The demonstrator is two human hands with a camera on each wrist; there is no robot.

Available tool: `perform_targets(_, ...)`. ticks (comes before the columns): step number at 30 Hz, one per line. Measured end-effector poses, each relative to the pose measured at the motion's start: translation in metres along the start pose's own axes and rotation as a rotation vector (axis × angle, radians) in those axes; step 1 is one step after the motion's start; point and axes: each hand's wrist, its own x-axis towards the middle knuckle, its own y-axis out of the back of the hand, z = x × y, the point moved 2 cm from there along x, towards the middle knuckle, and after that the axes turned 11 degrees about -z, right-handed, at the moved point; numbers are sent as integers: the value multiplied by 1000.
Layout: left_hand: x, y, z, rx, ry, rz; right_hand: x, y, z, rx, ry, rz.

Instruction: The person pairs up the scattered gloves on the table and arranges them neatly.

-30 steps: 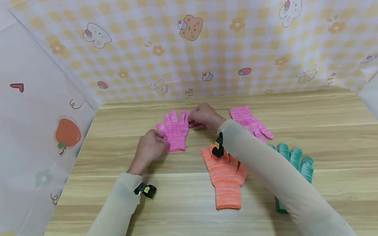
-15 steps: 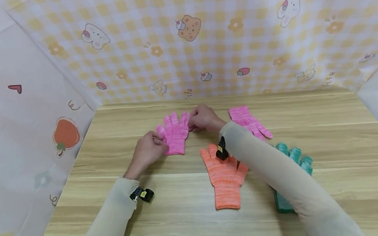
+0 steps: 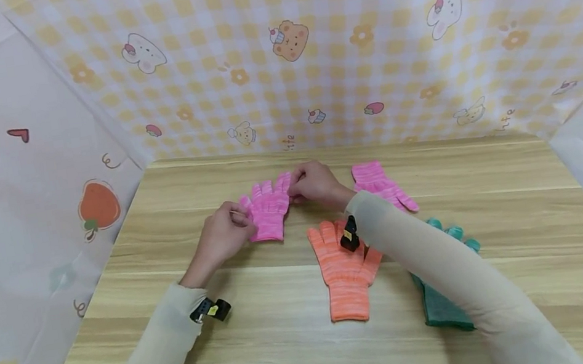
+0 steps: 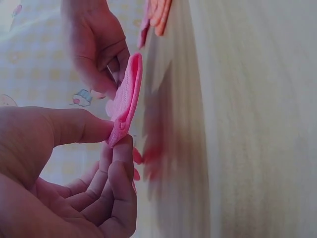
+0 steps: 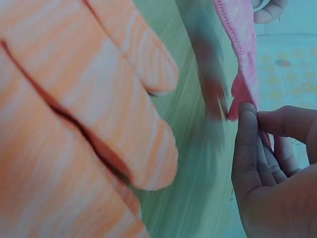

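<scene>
Both hands hold one pink knitted glove (image 3: 268, 213) near the back of the table. With thumb and fingertips, my left hand (image 3: 225, 233) pinches its left edge by the cuff, plain in the left wrist view, where the cuff opening (image 4: 132, 84) shows side-on. My right hand (image 3: 319, 185) pinches the glove at its right side, by a finger; the right wrist view shows thumb and forefinger (image 5: 246, 134) meeting on the fabric. A shadow lies apart from the glove, so it hangs a little above the wood. A second pink glove (image 3: 378, 182) lies right of my right hand.
An orange glove (image 3: 346, 280) lies flat below my right wrist, fingers pointing away. My right sleeve (image 3: 436, 255) partly covers a green glove (image 3: 444, 310). Behind the wooden table (image 3: 268, 334) hangs a yellow checked cloth (image 3: 365, 72); a white printed cloth (image 3: 49, 210) borders the left.
Both hands keep their pinch on the pink glove and have drawn it slightly nearer and up from the table. My right forearm has shifted, covering more of the green glove's fingers.
</scene>
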Motion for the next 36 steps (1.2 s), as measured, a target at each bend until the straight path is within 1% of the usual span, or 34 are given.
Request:
perform_targets(4, -8, 2, 3, -11, -7, 7, -4, -1, -4, 16, 21, -2)
perform_targets(7, -14, 4, 6, -16, -24, 5, -11, -2, -7, 5, 32, -5)
perform_targets(13, -27, 4, 8, -24, -44, -4, -27, -10, -11, 38, 44, -47)
perform_targets(21, -47, 1, 11, -11, -86, -16, -42, -16, -6, 10, 41, -77)
perform_targets(25, -57, -1, 13, -11, -84, -16, -49, -18, -2, 26, 31, -103)
perform_targets(29, -66, -5, 14, -5, -86, -17, -53, -21, 0, 17, 24, -122)
perform_targets(36, -76, -10, 12, -7, -95, -23, -61, -25, 4, -29, 29, -151)
